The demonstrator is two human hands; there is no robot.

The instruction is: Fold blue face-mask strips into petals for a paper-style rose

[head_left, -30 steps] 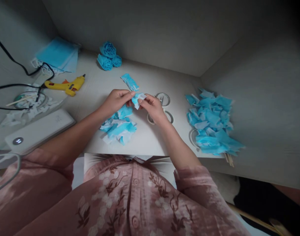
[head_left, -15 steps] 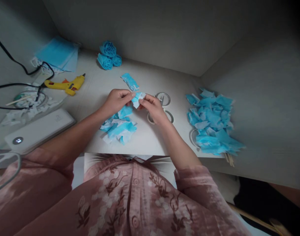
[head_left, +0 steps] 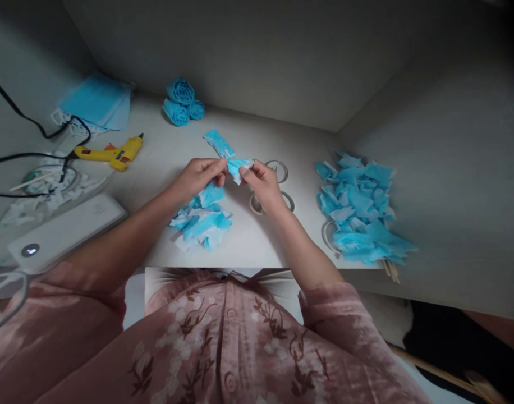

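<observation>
Both hands meet over the middle of the table, pinching one small blue-and-white piece of mask fabric (head_left: pixel 237 168) between them. My left hand (head_left: pixel 204 175) grips its left end with thumb and fingers. At the other end, my right hand (head_left: pixel 262 182) is closed on the fabric's edge. Just beyond them lies a flat blue strip (head_left: pixel 219 144). Under and in front of my left hand is a loose pile of blue and white scraps (head_left: pixel 205 221). A pair of scissors (head_left: pixel 291 199) lies partly hidden behind my right hand.
Three rolled blue fabric roses (head_left: pixel 180 102) sit at the back. On the left are stacked face masks (head_left: pixel 95 102), a yellow glue gun (head_left: pixel 118 153) with black cable, white scraps (head_left: pixel 33 205) and a white power bank (head_left: pixel 69 233). A larger blue fabric pile (head_left: pixel 358 205) covers sticks (head_left: pixel 391 271) and a ring (head_left: pixel 329 237) at right.
The fabric piece between my hands has turned and now shows more of its blue side, spread between the fingers. The whole view has shifted slightly.
</observation>
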